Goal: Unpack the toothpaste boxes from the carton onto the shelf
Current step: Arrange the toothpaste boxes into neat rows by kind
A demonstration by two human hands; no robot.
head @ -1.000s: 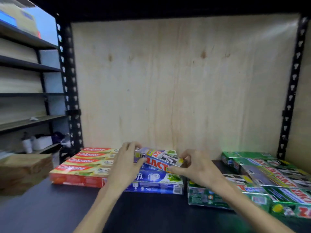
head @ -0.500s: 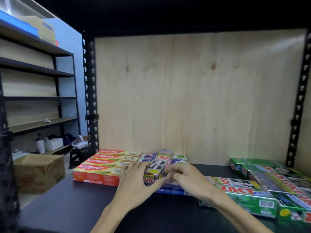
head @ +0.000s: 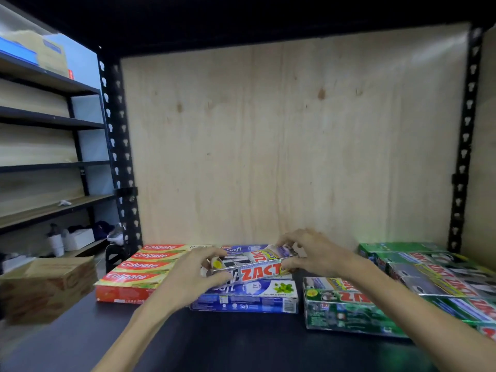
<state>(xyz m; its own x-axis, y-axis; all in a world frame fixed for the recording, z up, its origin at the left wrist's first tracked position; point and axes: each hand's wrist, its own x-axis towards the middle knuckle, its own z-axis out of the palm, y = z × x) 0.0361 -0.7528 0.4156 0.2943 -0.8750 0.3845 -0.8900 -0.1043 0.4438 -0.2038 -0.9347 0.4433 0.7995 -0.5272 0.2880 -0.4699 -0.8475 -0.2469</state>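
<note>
Here I see both hands gripping silver Zact box (head: 255, 265): left hand (head: 193, 277) at its left end, right hand (head: 311, 253) at right, above blue Safi boxes (head: 249, 298) on shelf (head: 214, 342).

You read "Colgate" on four red boxes (head: 139, 267). "Safi" marks the blue boxes (head: 249, 299). "ZACT" runs in red across the held box (head: 257, 269) and the green boxes (head: 429, 285).

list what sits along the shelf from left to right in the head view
Cardboard carton → Colgate boxes → Safi boxes, with both hands holding a Zact box over them → green Zact boxes.
</note>
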